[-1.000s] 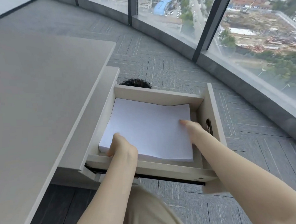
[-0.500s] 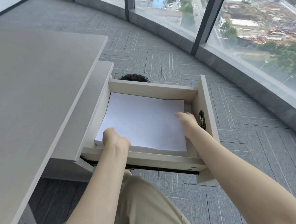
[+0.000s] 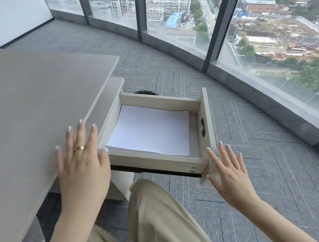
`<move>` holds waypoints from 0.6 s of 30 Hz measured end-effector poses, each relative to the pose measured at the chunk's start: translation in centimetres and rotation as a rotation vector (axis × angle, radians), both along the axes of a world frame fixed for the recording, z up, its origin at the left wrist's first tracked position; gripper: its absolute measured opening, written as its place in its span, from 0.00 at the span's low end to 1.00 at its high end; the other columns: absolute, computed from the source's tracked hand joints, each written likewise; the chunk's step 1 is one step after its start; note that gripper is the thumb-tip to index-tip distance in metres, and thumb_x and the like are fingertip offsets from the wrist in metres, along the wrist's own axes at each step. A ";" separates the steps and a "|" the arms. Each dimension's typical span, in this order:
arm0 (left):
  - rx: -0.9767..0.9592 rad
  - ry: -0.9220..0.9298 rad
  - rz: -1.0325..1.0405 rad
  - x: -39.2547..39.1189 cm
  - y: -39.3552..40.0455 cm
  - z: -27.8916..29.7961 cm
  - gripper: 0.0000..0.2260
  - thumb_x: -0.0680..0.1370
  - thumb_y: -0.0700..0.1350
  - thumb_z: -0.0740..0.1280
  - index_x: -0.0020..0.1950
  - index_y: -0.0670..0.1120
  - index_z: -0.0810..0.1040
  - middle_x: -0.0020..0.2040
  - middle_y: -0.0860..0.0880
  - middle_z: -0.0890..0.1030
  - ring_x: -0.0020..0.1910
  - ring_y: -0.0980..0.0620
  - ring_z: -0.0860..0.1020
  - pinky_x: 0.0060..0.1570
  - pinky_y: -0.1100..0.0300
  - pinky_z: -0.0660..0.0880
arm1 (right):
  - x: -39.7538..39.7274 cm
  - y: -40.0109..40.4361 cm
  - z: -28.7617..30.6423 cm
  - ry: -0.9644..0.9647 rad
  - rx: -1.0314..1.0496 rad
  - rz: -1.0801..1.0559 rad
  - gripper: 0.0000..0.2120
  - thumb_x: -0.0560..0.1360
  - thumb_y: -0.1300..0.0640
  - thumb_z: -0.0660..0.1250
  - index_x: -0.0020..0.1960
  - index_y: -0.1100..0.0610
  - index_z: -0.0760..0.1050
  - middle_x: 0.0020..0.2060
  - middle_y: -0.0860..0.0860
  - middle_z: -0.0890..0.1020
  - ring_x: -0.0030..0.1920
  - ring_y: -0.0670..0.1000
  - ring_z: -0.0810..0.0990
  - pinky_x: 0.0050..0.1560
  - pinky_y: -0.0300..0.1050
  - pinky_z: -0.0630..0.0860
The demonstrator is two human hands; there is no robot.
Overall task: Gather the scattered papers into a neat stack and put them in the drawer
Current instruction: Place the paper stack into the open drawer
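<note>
The paper stack (image 3: 149,129) is seen lying flat inside the open drawer (image 3: 157,160), between the two hands. Nothing is held: the left hand (image 3: 81,160) is spread over the surface (image 3: 34,101) edge, the right hand (image 3: 227,170) released beside the drawer front. The front is best pushed squarely and gently, so the sheets are not shifted

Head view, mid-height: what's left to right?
Desk → left hand → paper stack in the open drawer → drawer front → right hand → carpet.
</note>
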State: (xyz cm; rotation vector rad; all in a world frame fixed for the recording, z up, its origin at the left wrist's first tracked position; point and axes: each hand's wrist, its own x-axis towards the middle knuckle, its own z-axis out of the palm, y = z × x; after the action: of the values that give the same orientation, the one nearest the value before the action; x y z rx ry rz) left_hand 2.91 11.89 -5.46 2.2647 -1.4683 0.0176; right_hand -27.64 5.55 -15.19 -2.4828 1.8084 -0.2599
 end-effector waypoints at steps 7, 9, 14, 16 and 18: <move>0.147 -0.037 0.113 2.0 3.6 1.0 0.21 0.79 0.42 0.58 0.73 0.44 0.66 0.75 0.48 0.65 0.75 0.46 0.62 0.71 0.46 0.58 | 0.4 1.2 -0.5 -0.013 0.131 -0.041 0.33 0.76 0.66 0.60 0.77 0.55 0.50 0.71 0.54 0.69 0.72 0.54 0.67 0.72 0.52 0.60; 0.136 -0.024 0.100 2.1 3.6 1.2 0.21 0.80 0.41 0.57 0.73 0.44 0.65 0.75 0.48 0.65 0.75 0.47 0.62 0.72 0.48 0.58 | 0.6 1.2 -1.4 0.001 0.098 -0.045 0.38 0.69 0.70 0.67 0.75 0.61 0.55 0.66 0.56 0.76 0.66 0.55 0.75 0.66 0.55 0.68; 0.133 -0.070 0.074 2.4 3.8 1.0 0.22 0.79 0.41 0.60 0.73 0.42 0.65 0.74 0.46 0.66 0.74 0.47 0.64 0.71 0.50 0.61 | 4.1 1.4 -0.2 -0.069 0.156 -0.013 0.34 0.79 0.58 0.57 0.76 0.64 0.41 0.74 0.55 0.63 0.75 0.51 0.62 0.74 0.50 0.55; 0.122 -0.092 0.068 2.3 3.8 0.9 0.23 0.78 0.41 0.62 0.73 0.42 0.66 0.73 0.45 0.67 0.73 0.46 0.66 0.70 0.50 0.63 | 6.5 1.5 0.4 -0.100 0.196 0.003 0.37 0.80 0.52 0.57 0.76 0.64 0.37 0.77 0.54 0.56 0.76 0.51 0.56 0.75 0.49 0.51; 0.116 -0.122 0.070 2.6 3.8 0.6 0.22 0.76 0.40 0.64 0.71 0.40 0.68 0.71 0.44 0.70 0.71 0.44 0.69 0.68 0.49 0.66 | 9.0 1.6 0.6 -0.162 0.227 0.020 0.39 0.79 0.50 0.58 0.76 0.63 0.36 0.77 0.54 0.54 0.76 0.52 0.55 0.75 0.49 0.51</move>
State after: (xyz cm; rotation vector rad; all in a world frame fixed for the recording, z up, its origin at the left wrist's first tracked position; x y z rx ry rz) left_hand 5.48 15.71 -4.83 2.4466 -1.4854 0.0959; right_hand -18.67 7.20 -14.57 -2.2547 1.6494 -0.2321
